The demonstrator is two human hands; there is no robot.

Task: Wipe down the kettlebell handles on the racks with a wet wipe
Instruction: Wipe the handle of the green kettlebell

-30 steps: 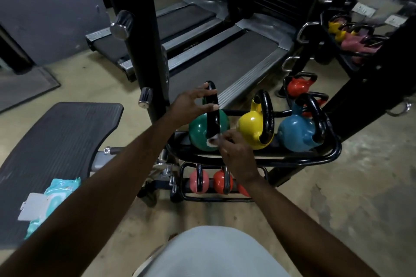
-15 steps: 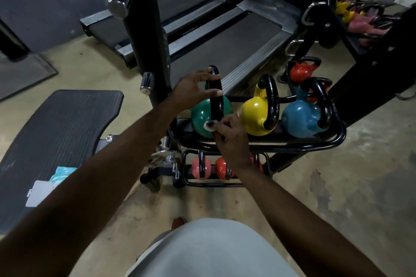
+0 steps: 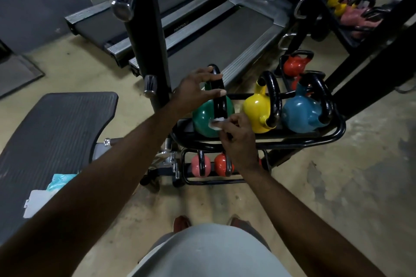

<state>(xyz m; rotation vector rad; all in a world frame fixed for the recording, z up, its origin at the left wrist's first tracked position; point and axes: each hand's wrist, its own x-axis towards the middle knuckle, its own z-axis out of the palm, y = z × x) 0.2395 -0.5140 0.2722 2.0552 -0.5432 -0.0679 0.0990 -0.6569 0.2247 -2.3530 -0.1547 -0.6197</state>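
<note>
A green kettlebell (image 3: 202, 120) stands at the left end of the black rack's (image 3: 315, 139) top shelf, beside a yellow kettlebell (image 3: 256, 105) and a blue kettlebell (image 3: 299, 114). My left hand (image 3: 193, 91) holds the top of the green one's black handle (image 3: 219, 87) between thumb and fingers. My right hand (image 3: 236, 135) pinches a white wet wipe (image 3: 215, 123) against the lower part of that handle. Small pink (image 3: 198, 165) and red (image 3: 221, 164) kettlebells sit on the lower shelf.
A grey padded bench (image 3: 51, 132) lies at left with a teal wipes pack (image 3: 59, 181) on it. A black upright post (image 3: 146, 29) stands behind the rack, treadmills (image 3: 225, 38) beyond. A second rack (image 3: 351, 13) with more kettlebells is at the far right.
The camera view has shifted a little. My right hand with the wipe stays low on the green kettlebell's handle; my left hand keeps its hold on the top.
</note>
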